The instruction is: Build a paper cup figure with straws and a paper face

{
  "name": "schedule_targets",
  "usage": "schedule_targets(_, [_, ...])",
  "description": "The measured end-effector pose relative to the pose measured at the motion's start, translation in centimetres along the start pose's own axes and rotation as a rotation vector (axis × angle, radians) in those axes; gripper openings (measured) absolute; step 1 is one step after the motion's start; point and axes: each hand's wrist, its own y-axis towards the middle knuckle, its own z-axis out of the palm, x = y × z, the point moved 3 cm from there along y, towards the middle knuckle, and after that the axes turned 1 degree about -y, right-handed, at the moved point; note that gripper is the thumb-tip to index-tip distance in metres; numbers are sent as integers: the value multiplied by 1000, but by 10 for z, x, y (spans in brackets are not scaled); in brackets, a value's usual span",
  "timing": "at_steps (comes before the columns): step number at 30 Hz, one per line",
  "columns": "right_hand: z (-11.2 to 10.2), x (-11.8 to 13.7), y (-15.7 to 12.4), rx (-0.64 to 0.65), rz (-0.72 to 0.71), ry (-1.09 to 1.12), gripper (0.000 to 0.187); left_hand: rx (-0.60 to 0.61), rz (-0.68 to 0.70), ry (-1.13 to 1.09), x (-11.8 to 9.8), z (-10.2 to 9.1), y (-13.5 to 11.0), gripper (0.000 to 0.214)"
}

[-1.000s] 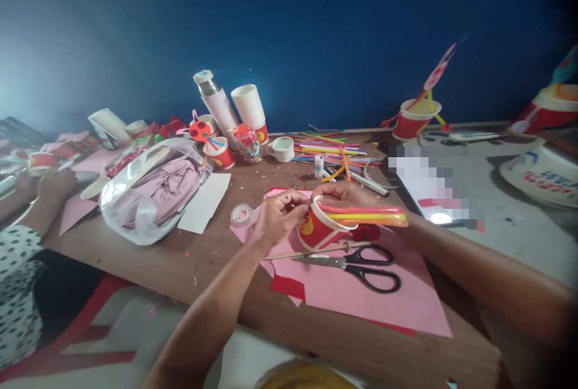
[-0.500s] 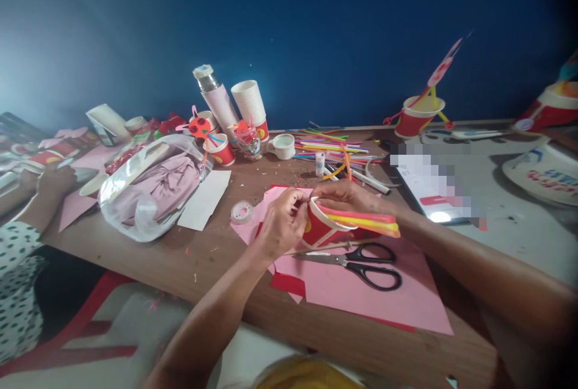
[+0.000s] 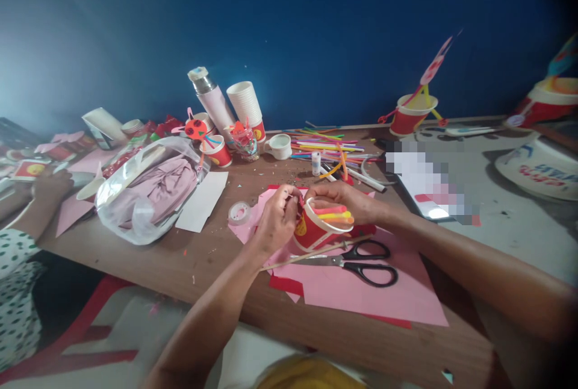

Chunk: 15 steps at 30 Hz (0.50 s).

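A red and white paper cup with a yellow emblem is tilted, its mouth facing right and toward me. Pink, yellow and orange soft strips lie inside, their ends at the rim. My left hand is closed at the cup's left side, fingertips pinched close to the wall. Behind the cup, my right hand curls round its far side; some of its fingers are hidden. Below the cup, black-handled scissors and a thin wooden stick rest on pink paper.
A tape roll, white card and plastic bag lie left. Behind are a flask, stacked cups, a mug and coloured strips. A phone lies right. Another person's hands work far left.
The strips have slid deeper into the cup, so much less of them sticks out past the rim. The cup is now tipped more upright, with both hands still at it.
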Motion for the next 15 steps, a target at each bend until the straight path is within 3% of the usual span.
schedule_targets(3, [-5,4,1,8,24,-75,25,56,-48,-257,3,-4,5,18])
schedule_targets(6, [-12,10,1,13,79,-159,22,241,-95,-448,1,-5,7,40])
schedule_targets(9, [-15,18,0,15,67,-202,18,450,-131,-423,-4,0,4,68])
schedule_targets(11, [-16,26,-1,18,-1,-254,16,534,-91,-352,-10,3,1,71])
schedule_targets(15, [-14,46,-5,33,-164,-316,17,534,3,-235,-18,5,-3,60])
